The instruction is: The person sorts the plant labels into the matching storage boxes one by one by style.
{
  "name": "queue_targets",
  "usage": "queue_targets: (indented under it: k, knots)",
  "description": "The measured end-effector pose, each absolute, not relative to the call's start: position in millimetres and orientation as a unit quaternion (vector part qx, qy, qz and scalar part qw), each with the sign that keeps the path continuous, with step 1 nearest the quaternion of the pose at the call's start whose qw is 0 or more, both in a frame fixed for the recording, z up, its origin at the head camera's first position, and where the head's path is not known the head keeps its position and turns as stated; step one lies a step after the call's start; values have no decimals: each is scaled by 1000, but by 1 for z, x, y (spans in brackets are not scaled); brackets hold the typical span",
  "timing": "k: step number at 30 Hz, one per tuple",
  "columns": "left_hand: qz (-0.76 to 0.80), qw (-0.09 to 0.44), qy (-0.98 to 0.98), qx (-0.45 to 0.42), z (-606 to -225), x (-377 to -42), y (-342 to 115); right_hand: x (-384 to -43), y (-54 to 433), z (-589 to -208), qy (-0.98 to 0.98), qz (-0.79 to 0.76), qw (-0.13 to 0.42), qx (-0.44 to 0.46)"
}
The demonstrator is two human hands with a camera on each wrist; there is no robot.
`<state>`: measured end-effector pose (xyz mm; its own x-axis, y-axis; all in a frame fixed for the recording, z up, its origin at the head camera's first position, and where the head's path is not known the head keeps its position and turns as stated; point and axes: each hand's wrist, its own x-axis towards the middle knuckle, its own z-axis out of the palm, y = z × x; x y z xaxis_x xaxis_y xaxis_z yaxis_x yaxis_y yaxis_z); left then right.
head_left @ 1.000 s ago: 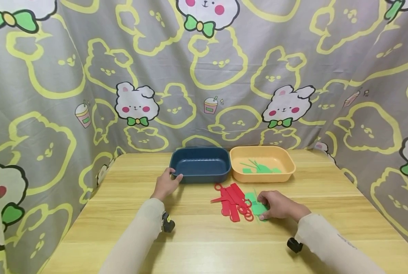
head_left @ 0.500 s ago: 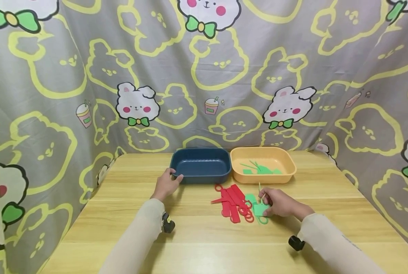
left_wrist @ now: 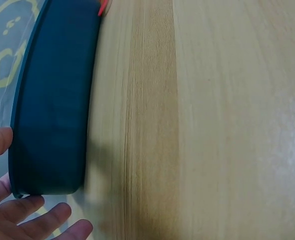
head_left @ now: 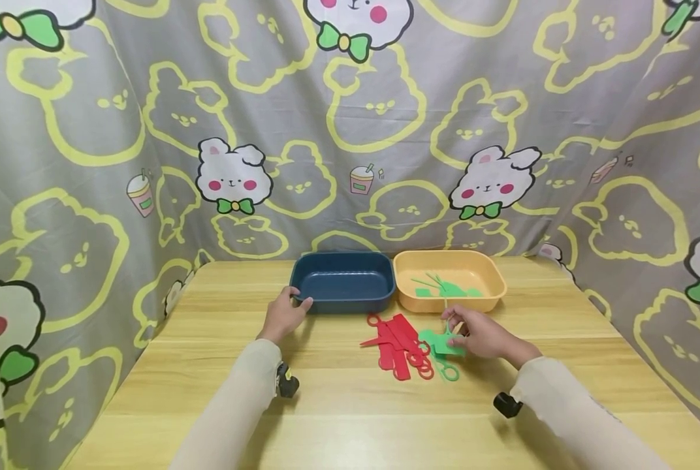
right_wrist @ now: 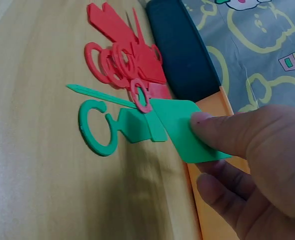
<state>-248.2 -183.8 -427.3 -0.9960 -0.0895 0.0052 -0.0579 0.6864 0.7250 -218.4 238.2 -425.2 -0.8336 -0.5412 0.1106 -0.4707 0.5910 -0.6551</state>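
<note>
My right hand [head_left: 486, 336] pinches a flat green plastic piece with rounded corners [right_wrist: 175, 125] between thumb and fingers, just above the table. A thin light stick and a green loop show by its fingertips in the head view. Below lie more green pieces: an open ring-shaped one [right_wrist: 82, 127] and a pointed strip [right_wrist: 95, 93]. Beside them is a pile of red flat pieces [head_left: 401, 339], some with ring ends like scissors handles. My left hand [head_left: 283, 316] grips the near left corner of a dark blue basin [head_left: 344, 305], whose visible inside holds nothing.
An orange-yellow basin [head_left: 450, 305] stands against the blue one's right side, with several green pieces [head_left: 452, 289] in it. A patterned grey curtain [head_left: 303, 117] closes off the back and sides of the wooden table [head_left: 350, 424].
My right hand has picked the flat green piece up from the green pile and moved it slightly away from me, toward the orange-yellow basin. My left hand stays on the blue basin.
</note>
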Motion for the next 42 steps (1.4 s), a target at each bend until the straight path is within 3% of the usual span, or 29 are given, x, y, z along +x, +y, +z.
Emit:
queue_targets:
  k: [25,42]
  knots:
    - [-388,13,-921,38,-424,-244,-182,-232,242,-406,896,-364,-44,-250]
    - [-390,12,-920,41,-422,-245,-181,-244,250,-395,900,-377,-47,-213]
